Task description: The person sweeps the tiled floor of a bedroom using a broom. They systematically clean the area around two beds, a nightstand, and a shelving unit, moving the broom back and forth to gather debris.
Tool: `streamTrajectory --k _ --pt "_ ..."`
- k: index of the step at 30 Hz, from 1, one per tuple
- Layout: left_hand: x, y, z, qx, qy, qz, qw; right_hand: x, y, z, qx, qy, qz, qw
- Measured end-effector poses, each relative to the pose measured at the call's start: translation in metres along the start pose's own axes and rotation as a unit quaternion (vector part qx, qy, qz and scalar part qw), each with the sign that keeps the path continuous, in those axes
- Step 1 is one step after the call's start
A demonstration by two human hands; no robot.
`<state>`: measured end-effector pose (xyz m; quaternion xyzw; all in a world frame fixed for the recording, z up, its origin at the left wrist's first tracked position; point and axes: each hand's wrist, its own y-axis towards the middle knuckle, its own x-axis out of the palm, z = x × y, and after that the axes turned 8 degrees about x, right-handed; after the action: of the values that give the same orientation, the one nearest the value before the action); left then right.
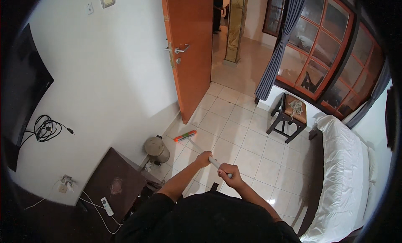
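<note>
A long pale-handled floor squeegee (194, 146), as it looks, slants across the tiles in front of me. Its narrow orange and green head (185, 136) rests on the floor near the foot of the open door. Farther down the pole, my left hand (204, 158) is closed around the handle. My right hand (230, 175) grips the handle's near end, whose grey tip sticks out past the fingers. Left of the squeegee head stands a grey-beige lidded bin (156, 149), apart from it.
An orange-brown door (188, 54) stands ajar, with a person (218, 10) beyond it. A dark stool (293, 113) bears a crumpled cloth. A bed with a white quilt (341, 180) lines the right. At left, a dark cabinet (113, 176) carries a white remote (107, 206) and cables.
</note>
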<state>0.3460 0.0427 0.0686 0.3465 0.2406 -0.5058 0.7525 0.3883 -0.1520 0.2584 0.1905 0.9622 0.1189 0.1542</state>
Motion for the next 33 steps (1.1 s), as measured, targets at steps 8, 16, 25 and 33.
streamTrajectory --k 8,16,25,33 --pt "-0.025 0.002 0.142 0.007 -0.143 -0.032 0.989 -0.064 -0.003 -0.133 0.068 0.017 -0.034 0.997" --pt "-0.031 -0.007 0.176 0.19 -0.099 -0.024 0.976 -0.065 -0.01 -0.188 0.032 0.03 -0.05 0.998" --pt "-0.027 0.022 0.04 0.057 -0.022 -0.004 0.998 -0.02 0.004 -0.049 -0.037 -0.004 0.037 0.999" --pt "0.003 0.008 0.072 0.017 -0.057 0.033 0.998 -0.04 -0.003 -0.054 0.049 -0.029 0.027 0.998"
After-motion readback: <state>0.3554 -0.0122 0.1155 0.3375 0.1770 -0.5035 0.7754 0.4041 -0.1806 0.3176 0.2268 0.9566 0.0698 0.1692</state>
